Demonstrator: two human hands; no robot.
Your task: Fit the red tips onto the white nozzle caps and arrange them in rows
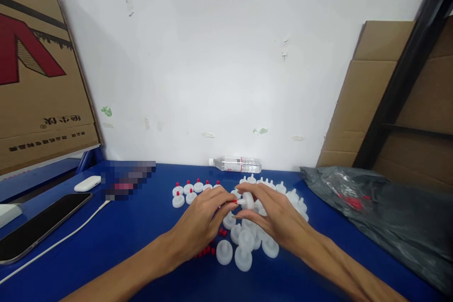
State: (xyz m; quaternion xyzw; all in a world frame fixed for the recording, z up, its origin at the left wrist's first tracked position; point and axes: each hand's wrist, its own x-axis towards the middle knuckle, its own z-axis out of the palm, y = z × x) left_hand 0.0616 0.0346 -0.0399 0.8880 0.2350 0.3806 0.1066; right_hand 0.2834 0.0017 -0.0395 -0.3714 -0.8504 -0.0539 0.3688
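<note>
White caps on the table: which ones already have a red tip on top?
The small group of caps at the back left, beside the left hand. The others show none.

Small workshop or packing station, not a home. Blue worktable (141, 240) pushed against a scuffed white wall (219, 66) with tape remnants. Printed cardboard cartons (35, 80) stacked left, flattened cardboard (371, 89) and a black metal rack (403, 75) right. Batches of identical white plastic caps (244, 245) and loose red plugs (207, 251) on the table, dark plastic bag (389, 212) of parts beside them.
</note>
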